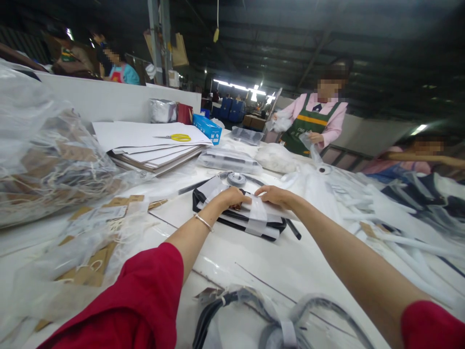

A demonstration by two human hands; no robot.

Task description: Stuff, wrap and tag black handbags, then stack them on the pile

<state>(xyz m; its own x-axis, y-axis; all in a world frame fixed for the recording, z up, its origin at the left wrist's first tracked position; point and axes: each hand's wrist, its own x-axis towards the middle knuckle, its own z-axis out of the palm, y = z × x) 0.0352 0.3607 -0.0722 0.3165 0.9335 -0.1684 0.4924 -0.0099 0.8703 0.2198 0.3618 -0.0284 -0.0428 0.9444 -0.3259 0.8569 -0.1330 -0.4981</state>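
A folded black-and-white bundle (232,220), wrapped in clear plastic with a pale band across it, lies on the white table (232,261). My left hand (232,196) rests on its top with fingers curled and pressed down. My right hand (272,194) presses the same bundle from the right, fingers together on the band. Both forearms reach out from red sleeves; a thin bracelet sits on my left wrist.
A tape roll (237,179) lies just behind the bundle. Yellow scissors (178,137) rest on stacked card sheets (152,150). Bags of brown paper tags (47,160) fill the left. Plastic-wrapped items cover the right. A person in a green apron (312,121) works across the table.
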